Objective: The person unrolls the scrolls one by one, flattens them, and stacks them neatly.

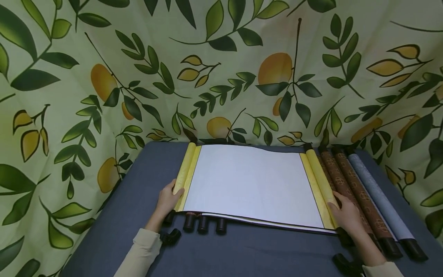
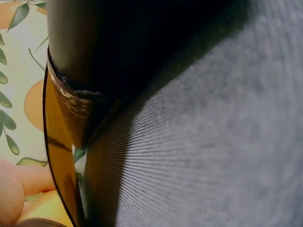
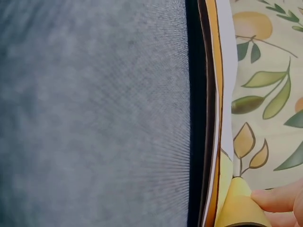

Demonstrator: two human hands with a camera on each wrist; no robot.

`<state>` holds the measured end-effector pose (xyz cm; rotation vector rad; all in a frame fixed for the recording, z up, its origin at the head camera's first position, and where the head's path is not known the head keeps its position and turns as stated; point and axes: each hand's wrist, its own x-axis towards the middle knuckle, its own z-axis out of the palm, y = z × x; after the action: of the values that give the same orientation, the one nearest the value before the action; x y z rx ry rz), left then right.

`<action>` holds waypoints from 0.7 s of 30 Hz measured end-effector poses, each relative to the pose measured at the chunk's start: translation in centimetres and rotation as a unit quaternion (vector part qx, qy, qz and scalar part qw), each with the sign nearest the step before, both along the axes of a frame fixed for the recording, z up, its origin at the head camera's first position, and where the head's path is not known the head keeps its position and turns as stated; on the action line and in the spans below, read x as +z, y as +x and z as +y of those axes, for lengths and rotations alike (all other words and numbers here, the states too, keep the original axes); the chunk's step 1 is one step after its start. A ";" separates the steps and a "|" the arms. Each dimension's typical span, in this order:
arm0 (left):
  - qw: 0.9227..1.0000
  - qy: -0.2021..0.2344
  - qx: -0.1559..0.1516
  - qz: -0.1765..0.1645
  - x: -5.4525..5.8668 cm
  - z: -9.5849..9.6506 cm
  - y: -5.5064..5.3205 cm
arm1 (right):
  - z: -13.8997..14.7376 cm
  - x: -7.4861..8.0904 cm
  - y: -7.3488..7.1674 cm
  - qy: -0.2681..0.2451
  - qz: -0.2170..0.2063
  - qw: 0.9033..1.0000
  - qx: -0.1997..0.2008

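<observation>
A hanging scroll (image 1: pixel 249 184) lies unrolled with a blank white sheet and yellow borders. At its left end, my left hand (image 1: pixel 168 200) grips the yellow roll (image 1: pixel 185 165) with the thumb on top. My right hand (image 1: pixel 347 213) holds the other yellow roll (image 1: pixel 319 173) between thumb and fingers, near its front end. The right wrist view shows fingertips (image 3: pixel 274 198) on that roll's yellow surface (image 3: pixel 241 205). In the left wrist view, part of my left hand (image 2: pixel 28 184) shows beside the yellow roll. Dark knobs cap the rolls.
Several dark roller ends (image 1: pixel 203 224) poke out from under the sheet's front edge. To the right lie brown patterned scrolls (image 1: pixel 363 196) and a blue-grey scroll (image 1: pixel 384 200). A dark blue cloth (image 1: pixel 242 254) covers the table, with a leaf-print curtain (image 1: pixel 235 96) behind.
</observation>
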<state>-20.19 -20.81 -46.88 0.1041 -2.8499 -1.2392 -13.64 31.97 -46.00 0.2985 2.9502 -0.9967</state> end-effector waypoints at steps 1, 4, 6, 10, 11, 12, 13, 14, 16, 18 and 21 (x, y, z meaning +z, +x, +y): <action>1.000 -0.002 -0.003 0.005 0.0 0.0 0.0 | 0.0 0.0 0.0 0.002 0.003 1.000 0.001; 1.000 -0.007 -0.010 0.016 -0.1 0.1 0.0 | 0.0 0.1 0.1 0.004 0.012 1.000 0.003; 1.000 -0.008 -0.013 0.019 -0.2 0.2 0.1 | 0.0 0.1 0.2 0.008 0.019 1.000 0.007; 1.000 -0.003 -0.023 0.005 -0.3 0.3 0.1 | 0.0 0.1 0.3 0.017 0.023 1.000 0.013; 1.000 -0.002 -0.028 0.000 -0.3 0.3 0.1 | 0.0 0.1 0.3 0.019 0.020 1.000 0.014; 0.999 -0.004 -0.033 -0.004 -0.3 0.3 0.1 | 0.0 0.1 0.3 0.020 0.015 1.000 0.014; 0.999 -0.005 -0.038 -0.010 -0.2 0.2 0.0 | 0.0 0.1 0.3 0.022 0.014 1.000 0.017; 0.999 -0.007 -0.044 -0.015 -0.1 0.2 0.0 | 0.0 0.2 0.3 0.023 0.009 1.000 0.019; 0.998 -0.019 -0.061 -0.023 0.2 0.1 -0.1 | 0.0 0.5 0.1 0.029 -0.002 0.999 0.032; 0.996 -0.037 -0.077 -0.029 0.8 0.1 -0.2 | 0.2 0.9 -0.2 0.046 -0.010 0.998 0.050; 0.992 -0.068 -0.100 -0.031 2.3 0.4 -0.7 | 0.3 2.3 -0.9 0.073 -0.015 0.994 0.079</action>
<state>-20.92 -20.36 -44.61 -0.1522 -3.0510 -1.0836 -14.52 32.27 -43.75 0.0795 2.9683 -0.7528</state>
